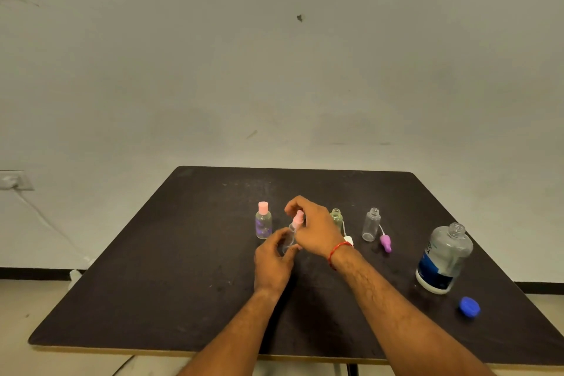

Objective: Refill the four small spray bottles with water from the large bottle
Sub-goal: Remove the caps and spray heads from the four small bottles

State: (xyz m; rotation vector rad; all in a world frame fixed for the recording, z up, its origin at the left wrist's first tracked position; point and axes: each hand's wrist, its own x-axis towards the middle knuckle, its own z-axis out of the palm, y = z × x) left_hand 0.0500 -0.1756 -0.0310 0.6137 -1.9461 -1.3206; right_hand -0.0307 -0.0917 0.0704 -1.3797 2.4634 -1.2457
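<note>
At the middle of the table (171,268), our left hand (272,265) curls around the body of a small clear bottle (289,239), thumb and fingers closed on its lower half. Our right hand (314,227) comes over from above, fingertips pinched on its pink sprayer (298,218). Whether we are screwing the top on or off, we cannot tell.

We judge this bottle light, thin-walled and smooth, so it could slip or dent under a hard squeeze. A firm hold low on the body steadies it while the other hand turns the ribbed collar of the top.

Just left of our hands stands a capped bottle (263,224) with a pink top, upright. To the right, partly behind our right hand, a green bottle (336,218) stands open, its white sprayer (348,240) lying near it. Further right a clear bottle (371,224) stands open too, with a purple sprayer (385,243) lying just beside its base.

Near the right edge sits the large bottle (444,259), uncapped and upright; we expect it to be heavier, best taken around its wide body. Its blue cap (469,307) lies on the table nearer to us.
</note>
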